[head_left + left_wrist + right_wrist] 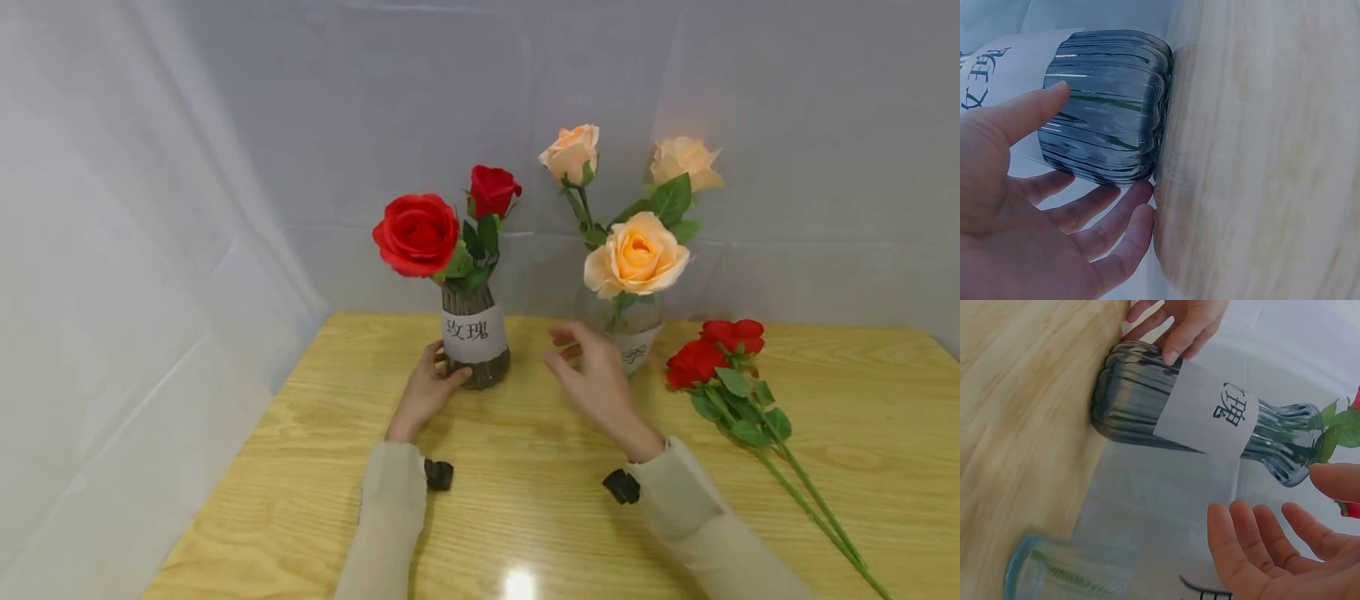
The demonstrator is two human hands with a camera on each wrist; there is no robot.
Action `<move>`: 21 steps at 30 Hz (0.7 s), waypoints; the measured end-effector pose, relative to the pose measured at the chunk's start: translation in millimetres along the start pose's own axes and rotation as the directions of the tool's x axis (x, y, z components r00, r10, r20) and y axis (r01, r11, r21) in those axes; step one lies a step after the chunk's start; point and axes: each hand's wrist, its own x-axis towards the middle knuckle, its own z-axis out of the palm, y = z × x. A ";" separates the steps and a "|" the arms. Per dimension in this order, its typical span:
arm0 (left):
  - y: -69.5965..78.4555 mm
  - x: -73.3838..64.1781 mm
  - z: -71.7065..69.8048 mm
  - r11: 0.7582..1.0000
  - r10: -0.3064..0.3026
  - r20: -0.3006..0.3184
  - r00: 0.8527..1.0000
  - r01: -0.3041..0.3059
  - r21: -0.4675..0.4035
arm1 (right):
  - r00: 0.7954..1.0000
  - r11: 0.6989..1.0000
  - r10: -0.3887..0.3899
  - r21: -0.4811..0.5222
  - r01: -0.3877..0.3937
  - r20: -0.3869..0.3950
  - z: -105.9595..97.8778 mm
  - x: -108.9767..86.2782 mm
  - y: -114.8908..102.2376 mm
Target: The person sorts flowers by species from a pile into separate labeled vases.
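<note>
A grey ribbed glass vase (491, 371) stands upright with two red roses (417, 235) in it and a white handwritten label round its middle. My left hand (426, 393) holds its lower left side; the left wrist view shows the thumb (1038, 111) across the front and the fingers curved at the side. My right hand (596, 379) hovers with loosely bent fingers and nothing in its grasp. Behind that hand is a clear glass vase (652, 310), labelled too, holding three peach roses (639, 254). In the right wrist view the palm (1272, 575) faces the grey vase's neck.
Two red roses (697, 363) with long green stems lie on the right part of the wooden table (495, 483), their stems pointing to the near right. A pale cloth (360, 108) hangs behind the table and on its left side.
</note>
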 end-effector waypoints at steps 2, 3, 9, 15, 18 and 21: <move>0.3 0.3 0.3 1.000 -0.002 -0.002 1.000 0.002 0.000 | 1.000 1.000 -0.023 -0.004 0.023 -0.004 -3.4 -3.1 3.4; 0.4 0.4 0.5 1.000 -0.002 -0.004 1.000 0.002 0.001 | 0.999 0.999 -0.035 -0.007 0.035 -0.007 -5.2 -4.7 5.0; -0.3 1.4 0.6 1.000 0.000 -0.010 1.000 0.000 0.007 | 0.998 0.996 -0.070 -0.050 0.069 -0.005 -17.0 -14.1 14.3; 0.3 0.2 -0.6 1.000 0.002 -0.009 1.000 -0.002 0.004 | 0.997 0.992 -0.075 -0.095 0.077 0.029 -32.5 -21.1 20.4; -0.4 0.6 -0.6 1.000 0.001 -0.010 1.000 -0.001 0.004 | 0.995 0.988 -0.101 -0.119 0.103 0.023 -40.4 -24.8 25.3; -1.1 1.1 -0.2 1.000 -0.002 -0.008 1.000 0.002 0.002 | 0.992 0.981 -0.127 -0.145 0.127 0.008 -47.6 -28.1 29.5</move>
